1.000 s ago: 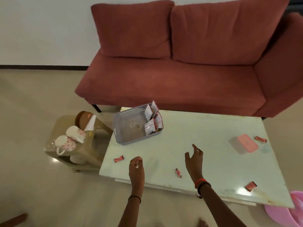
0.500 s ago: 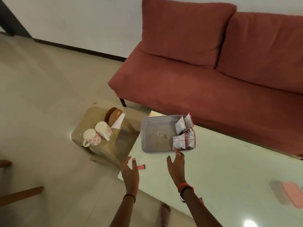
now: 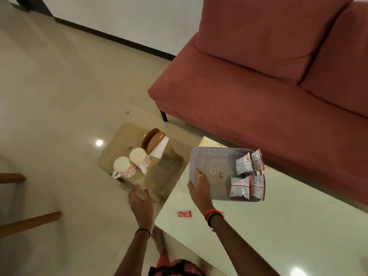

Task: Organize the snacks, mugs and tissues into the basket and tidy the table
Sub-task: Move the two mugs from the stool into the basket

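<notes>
A grey plastic basket (image 3: pixel 201 152) sits at the left end of the pale table (image 3: pixel 278 226), with several silver-and-red snack packets (image 3: pixel 246 176) stacked along its right side. My right hand (image 3: pixel 199 188) is open, its fingers over the basket's near-left corner. My left hand (image 3: pixel 140 202) is open and hovers off the table's left edge, just short of a low tan stool (image 3: pixel 119 140). Two white mugs with red flowers (image 3: pixel 124 167) (image 3: pixel 140 159) lie on their sides on the stool. A white tissue (image 3: pixel 160 149) sticks out beside a brown round holder (image 3: pixel 153 139). One small red candy (image 3: pixel 184 214) lies on the table.
A red sofa (image 3: pixel 268 80) stands behind the table. Wooden furniture legs (image 3: pixel 29 224) show at the left edge above the shiny tiled floor. My foot (image 3: pixel 159 240) is below, next to the table's near corner.
My view has swung left and closer to the stool and basket. My right hand moved forward onto the basket's corner, and my left hand reached out towards the stool.
</notes>
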`<state>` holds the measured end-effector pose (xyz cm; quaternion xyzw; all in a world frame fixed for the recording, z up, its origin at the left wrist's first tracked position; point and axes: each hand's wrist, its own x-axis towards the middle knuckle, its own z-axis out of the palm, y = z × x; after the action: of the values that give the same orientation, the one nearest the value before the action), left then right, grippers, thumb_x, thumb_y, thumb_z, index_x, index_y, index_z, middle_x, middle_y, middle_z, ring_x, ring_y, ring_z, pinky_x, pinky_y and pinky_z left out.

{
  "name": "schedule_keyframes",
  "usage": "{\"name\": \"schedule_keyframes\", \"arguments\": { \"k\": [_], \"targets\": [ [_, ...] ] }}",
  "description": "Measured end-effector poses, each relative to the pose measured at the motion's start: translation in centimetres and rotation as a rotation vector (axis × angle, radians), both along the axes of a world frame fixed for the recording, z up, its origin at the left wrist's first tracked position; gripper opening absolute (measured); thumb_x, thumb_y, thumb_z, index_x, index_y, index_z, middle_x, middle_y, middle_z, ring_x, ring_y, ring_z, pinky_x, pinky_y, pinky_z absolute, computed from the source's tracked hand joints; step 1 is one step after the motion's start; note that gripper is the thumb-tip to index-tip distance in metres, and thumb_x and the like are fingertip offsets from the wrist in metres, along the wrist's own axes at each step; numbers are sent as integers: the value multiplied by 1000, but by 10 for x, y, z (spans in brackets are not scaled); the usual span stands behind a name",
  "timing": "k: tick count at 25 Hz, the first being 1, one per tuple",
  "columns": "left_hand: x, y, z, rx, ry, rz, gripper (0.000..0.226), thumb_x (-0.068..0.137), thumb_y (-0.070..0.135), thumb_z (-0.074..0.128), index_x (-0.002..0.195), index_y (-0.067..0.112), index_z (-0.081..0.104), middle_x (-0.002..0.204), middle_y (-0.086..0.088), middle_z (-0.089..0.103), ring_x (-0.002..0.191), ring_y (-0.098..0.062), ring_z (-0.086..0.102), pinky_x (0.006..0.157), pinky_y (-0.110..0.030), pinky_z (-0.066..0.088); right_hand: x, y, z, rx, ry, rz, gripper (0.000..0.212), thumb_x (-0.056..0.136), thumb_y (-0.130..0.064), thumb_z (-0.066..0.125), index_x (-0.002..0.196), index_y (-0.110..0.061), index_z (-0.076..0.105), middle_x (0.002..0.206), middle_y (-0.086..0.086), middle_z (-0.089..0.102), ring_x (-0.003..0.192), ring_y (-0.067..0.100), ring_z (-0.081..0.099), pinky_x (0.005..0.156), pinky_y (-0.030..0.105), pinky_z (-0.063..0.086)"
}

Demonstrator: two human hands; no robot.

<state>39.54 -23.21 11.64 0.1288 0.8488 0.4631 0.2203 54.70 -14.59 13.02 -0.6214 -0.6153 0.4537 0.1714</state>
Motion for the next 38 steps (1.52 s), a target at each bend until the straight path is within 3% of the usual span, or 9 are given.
{"name": "schedule_keyframes", "arguments": {
  "k": [6,8,10,13,17,22,27,33,38],
  "targets": [
    [-88,40,-15,24,-19,-28,45,90,13,56,133,10,43,138,-15,43,131,-29,41,106,-35,36,-76,38,-18,-67,65,55,42,93,-17,54,135,-11,47,133,6,58,122,16,55,92,15,40],
    [-121,52,-23,-122,97,-218,73,79,21,72,140,10,33,143,-17,38,134,-33,37,110,-45,33,-106,50,-25,-111,103,110,43,92,-16,55,134,-13,48,132,3,60,120,14,57,88,11,37],
    [-154,60,-36,-350,294,-504,97,69,32,80,145,8,24,150,-18,30,141,-35,26,115,-49,20,-141,62,-35,-149,90,172,52,88,-15,60,137,-15,45,134,4,57,122,17,55,91,13,37],
    [-194,68,-56,-508,348,-715,108,65,37,81,148,12,17,156,-19,18,147,-33,10,117,-52,7,-185,77,-53,-225,22,305,79,77,-18,73,145,-15,33,143,10,45,132,23,42,107,25,35],
    [-236,78,-81,-622,279,-852,108,64,36,82,148,16,17,153,-19,24,143,-35,21,115,-52,18,-231,90,-77,-219,-200,527,106,67,-27,80,151,-29,15,144,15,31,131,36,36,109,42,37],
    [-257,89,-97,-536,81,-913,108,58,25,86,145,20,23,142,-14,37,126,-35,45,98,-51,46,-263,103,-95,-114,-385,650,104,69,-27,77,150,-36,13,145,17,29,122,38,45,100,45,45],
    [-266,92,-102,-542,33,-966,103,54,25,88,137,23,28,135,-12,41,120,-37,49,89,-50,51,-276,108,-105,-73,-496,692,94,74,-22,75,149,-33,17,146,14,29,121,36,44,95,44,44],
    [-261,92,-99,-552,64,-953,92,57,22,85,132,22,32,127,-10,45,114,-34,52,81,-47,52,-277,102,-110,-40,-470,659,87,76,-18,74,147,-28,24,143,14,31,120,36,42,90,45,50],
    [-252,87,-89,-569,105,-904,87,58,25,84,129,26,35,126,-7,47,109,-32,56,78,-44,52,-258,93,-96,-37,-405,526,88,74,-34,76,146,-22,27,134,17,38,117,37,46,89,45,50]
  ]
}}
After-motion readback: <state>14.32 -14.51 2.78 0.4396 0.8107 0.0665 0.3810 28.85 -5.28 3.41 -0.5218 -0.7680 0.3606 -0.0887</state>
